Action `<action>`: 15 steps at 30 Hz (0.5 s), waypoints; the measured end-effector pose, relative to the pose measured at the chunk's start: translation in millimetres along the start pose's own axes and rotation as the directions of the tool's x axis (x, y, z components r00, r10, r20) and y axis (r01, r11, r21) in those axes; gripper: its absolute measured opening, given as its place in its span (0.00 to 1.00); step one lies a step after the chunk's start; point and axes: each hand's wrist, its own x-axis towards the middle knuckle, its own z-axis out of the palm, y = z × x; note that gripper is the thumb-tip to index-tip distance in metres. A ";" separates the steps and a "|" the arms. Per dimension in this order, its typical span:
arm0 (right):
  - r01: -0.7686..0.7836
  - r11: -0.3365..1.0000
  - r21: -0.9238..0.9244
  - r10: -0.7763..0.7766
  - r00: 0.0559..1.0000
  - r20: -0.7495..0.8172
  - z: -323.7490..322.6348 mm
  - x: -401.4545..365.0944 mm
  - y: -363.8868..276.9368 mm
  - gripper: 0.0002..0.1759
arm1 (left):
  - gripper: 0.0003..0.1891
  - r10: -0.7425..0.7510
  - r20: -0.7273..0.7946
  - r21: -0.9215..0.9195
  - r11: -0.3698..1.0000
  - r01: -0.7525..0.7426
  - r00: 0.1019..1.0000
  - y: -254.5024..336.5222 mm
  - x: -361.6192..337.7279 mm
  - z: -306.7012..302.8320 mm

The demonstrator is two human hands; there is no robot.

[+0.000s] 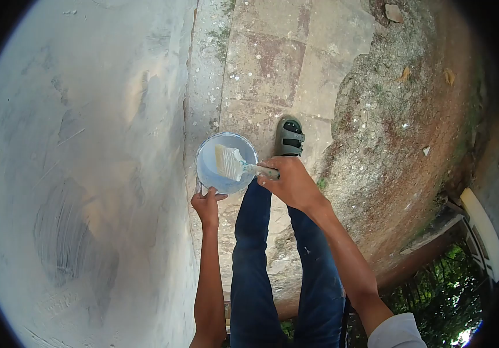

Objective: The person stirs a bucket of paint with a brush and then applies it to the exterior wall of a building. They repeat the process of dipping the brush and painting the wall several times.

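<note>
Presently, item: paintbrush [235, 165], bristles lying in the pale paint of the bowl [198, 162], right hand [289, 182] clamped on its handle, left hand [207, 206] gripping the bowl's near rim, over paving [272, 58] beside the wall [87, 174]; step judged loading, next calls for scraping excess off the rim.

One brush [230, 163], one pail [205, 173], two hands [207, 206] [292, 183] (one sandal [289, 137])

Outdoors beside a building: plastered wall [75, 174], stone paving [272, 64], cracked soil [400, 139].
</note>
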 end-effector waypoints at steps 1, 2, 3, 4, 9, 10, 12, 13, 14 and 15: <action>-0.001 1.000 -0.004 0.001 1.000 -0.003 10.5 1.0 11.5 0.17 | 0.12 0.004 0.008 0.013 1.000 -0.005 1.000 3.9 -1.9 5.1; 0.011 0.991 -0.134 -0.016 0.999 -0.038 24.7 5.3 22.6 0.15 | 0.12 0.006 0.012 0.011 1.000 -0.006 1.000 8.7 -4.5 11.1; 0.017 0.965 -0.261 -0.037 0.997 -0.070 37.9 10.8 31.7 0.13 | 0.10 0.024 0.013 0.051 0.998 -0.025 1.000 14.0 -8.3 17.7; 0.018 0.965 -0.262 -0.038 0.997 -0.070 49.5 17.6 38.7 0.13 | 0.10 0.042 0.011 0.091 0.995 -0.043 0.999 16.7 -11.1 22.9; -0.023 0.903 -0.429 -0.033 0.992 -0.123 87.8 50.3 55.4 0.10 | 0.07 0.076 0.035 0.194 0.978 -0.081 0.997 18.2 -16.0 36.4; -0.007 0.905 -0.425 -0.027 0.997 -0.074 90.5 53.5 56.1 0.11 | 0.05 0.090 0.033 0.164 0.982 -0.095 0.995 19.5 -16.0 39.8; 0.043 0.916 -0.399 -0.066 0.997 -0.044 96.1 54.1 55.2 0.10 | 0.05 0.115 0.071 0.169 0.978 -0.126 0.991 28.3 -15.0 43.0; 0.095 0.923 -0.372 -0.109 0.994 -0.016 96.3 54.3 54.3 0.10 | 0.05 0.143 0.107 0.170 0.972 -0.160 0.984 32.8 -14.5 44.5; 0.089 0.940 -0.329 -0.099 0.995 -0.014 95.8 54.6 53.5 0.10 | 0.05 0.130 0.104 0.178 0.973 -0.147 0.986 30.9 -12.1 43.5; 0.089 0.939 -0.331 -0.100 0.995 -0.014 91.9 55.2 55.2 0.10 | 0.05 0.131 0.105 0.176 0.973 -0.148 0.986 34.0 -12.8 45.1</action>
